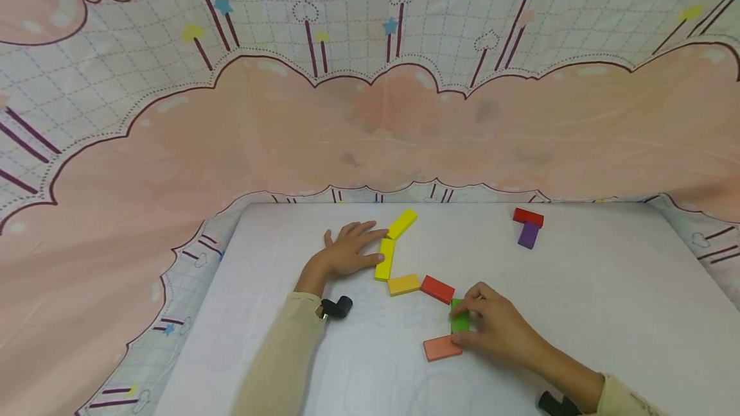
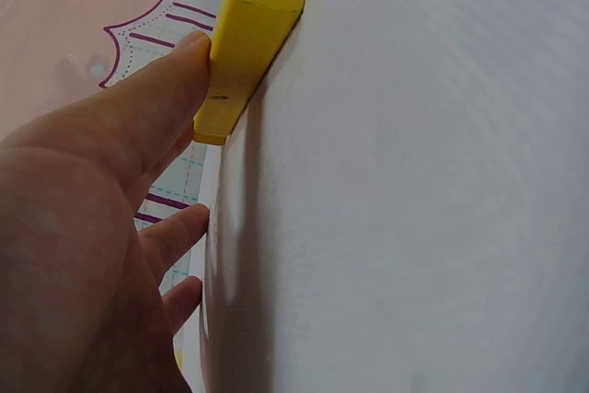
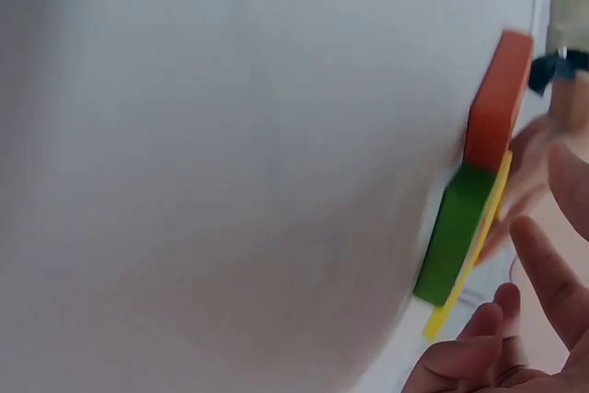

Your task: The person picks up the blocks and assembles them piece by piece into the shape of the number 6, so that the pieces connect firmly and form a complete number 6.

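In the head view, several flat blocks form a bent chain on the white table. My left hand (image 1: 347, 252) lies with fingers spread beside two yellow blocks; its thumb touches the lower yellow block (image 1: 385, 267) and its index fingertip is at the upper yellow block (image 1: 403, 222). An amber block (image 1: 403, 285) and a red block (image 1: 437, 289) continue the chain. Over the green block (image 1: 460, 324) hovers my right hand (image 1: 503, 329), fingers bent loosely, thumb by the salmon block (image 1: 441, 348). The right wrist view shows those fingers (image 3: 548, 269) apart from the green block (image 3: 456, 232).
Farther back on the right, a second red block (image 1: 528, 216) meets a purple block (image 1: 528, 235) in a T shape. The white table (image 1: 607, 313) extends around the chain. A patterned cloth (image 1: 405, 140) hangs behind its back edge. Each wrist wears a black camera (image 1: 337, 307).
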Demonstrator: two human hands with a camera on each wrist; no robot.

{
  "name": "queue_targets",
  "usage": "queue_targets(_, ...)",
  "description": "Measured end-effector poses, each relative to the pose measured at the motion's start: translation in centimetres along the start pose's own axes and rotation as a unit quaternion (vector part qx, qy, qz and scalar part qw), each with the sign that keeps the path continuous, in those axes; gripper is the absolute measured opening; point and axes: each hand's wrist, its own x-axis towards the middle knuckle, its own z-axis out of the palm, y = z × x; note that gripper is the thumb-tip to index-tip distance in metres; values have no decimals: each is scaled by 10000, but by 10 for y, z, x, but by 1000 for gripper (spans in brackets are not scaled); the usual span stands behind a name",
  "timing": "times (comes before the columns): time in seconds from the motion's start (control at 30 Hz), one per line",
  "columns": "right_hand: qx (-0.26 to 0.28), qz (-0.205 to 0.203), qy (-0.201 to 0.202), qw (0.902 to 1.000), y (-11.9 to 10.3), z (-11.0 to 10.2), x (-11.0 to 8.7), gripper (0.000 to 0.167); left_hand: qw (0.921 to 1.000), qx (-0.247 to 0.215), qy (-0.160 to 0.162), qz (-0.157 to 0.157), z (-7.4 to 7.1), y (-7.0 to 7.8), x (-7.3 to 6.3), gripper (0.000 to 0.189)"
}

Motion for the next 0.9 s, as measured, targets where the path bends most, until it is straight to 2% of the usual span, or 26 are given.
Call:
queue_targets(0.17, 133, 134, 377, 9991, 9, -17, 7, 30, 10000, -13, -9, 13, -1, 0, 0, 66)
queue_targets(0.47, -162, 396, 989, 9942, 37, -60, 22, 43, 10000, -25, -19, 17, -2, 1, -1, 66)
queue_targets(0.73, -548, 885, 1223, 9870, 76, -93, 44, 55, 10000, 3, -27, 5, -2, 1, -2, 65)
queue_targets(0.9, -697, 1088, 1105, 9854, 101, -106, 56, 62, 10000, 15, -54, 19, -2, 1, -1, 66)
